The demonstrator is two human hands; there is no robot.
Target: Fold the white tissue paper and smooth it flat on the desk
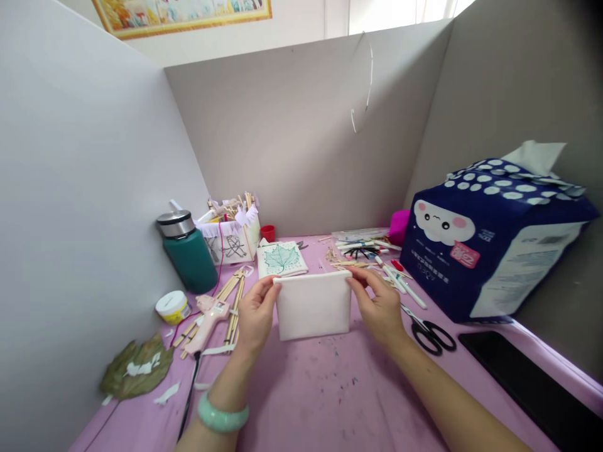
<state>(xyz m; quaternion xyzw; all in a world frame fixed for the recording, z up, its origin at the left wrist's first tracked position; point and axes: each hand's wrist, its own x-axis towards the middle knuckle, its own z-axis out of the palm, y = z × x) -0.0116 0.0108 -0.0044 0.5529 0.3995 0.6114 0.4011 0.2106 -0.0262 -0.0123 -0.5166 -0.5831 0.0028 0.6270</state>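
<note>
A plain white rectangular pouch (313, 307), which looks like cloth, is held upright by its top corners. My left hand (257, 312) pinches the upper left corner between thumb and fingers. At the upper right corner, my right hand (378, 306) pinches in the same way. Behind the pouch lies a white cloth piece with a green leaf print (281, 258). Left of my left hand rests a pink glue gun (205, 326) on bamboo sticks (232, 307). Black-handled scissors (431, 336) lie just right of my right wrist.
At left stand a green bottle (191, 260), a small white tub (173, 306) and a box of sticks (235, 235); a dried leaf (136, 367) lies nearer. Markers (400, 279), a large tissue pack (490, 238) and a black phone (527, 383) are at right. Grey partitions (301, 138) enclose the table.
</note>
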